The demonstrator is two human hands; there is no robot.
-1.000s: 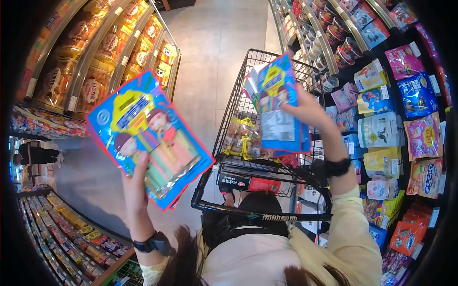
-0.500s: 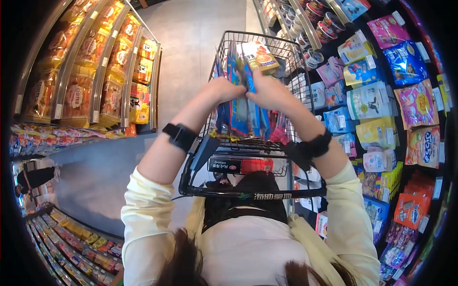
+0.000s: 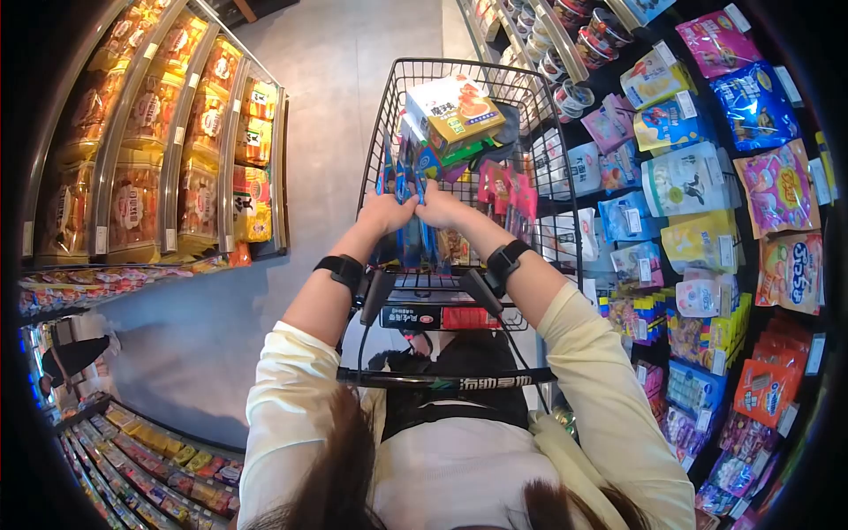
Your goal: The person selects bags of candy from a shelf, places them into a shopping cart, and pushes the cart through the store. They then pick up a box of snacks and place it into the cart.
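Inside a black wire shopping cart (image 3: 557,132), my left hand (image 3: 387,214) and my right hand (image 3: 440,208) are side by side. Both are closed around the upper edges of several blue snack bags (image 3: 412,245), which stand upright near the basket's left side. My fingertips partly hide the bags' tops. Just beyond them, a white and yellow box (image 3: 464,108) with a food picture lies on a green package (image 3: 468,152). Pink packets (image 3: 508,192) stand to the right of my right hand.
Shelves of orange-yellow packs (image 3: 141,208) line the left. Hanging candy bags (image 3: 685,181) crowd the right, close to the cart. The cart's handle (image 3: 442,380) crosses in front of my body. A person in dark clothing (image 3: 75,358) is at far left.
Both hands and the blue bags have shifted left in the basket and toward me. The box and pink packets show more fully. My arms sit closer together, and the cart handle appears lower.
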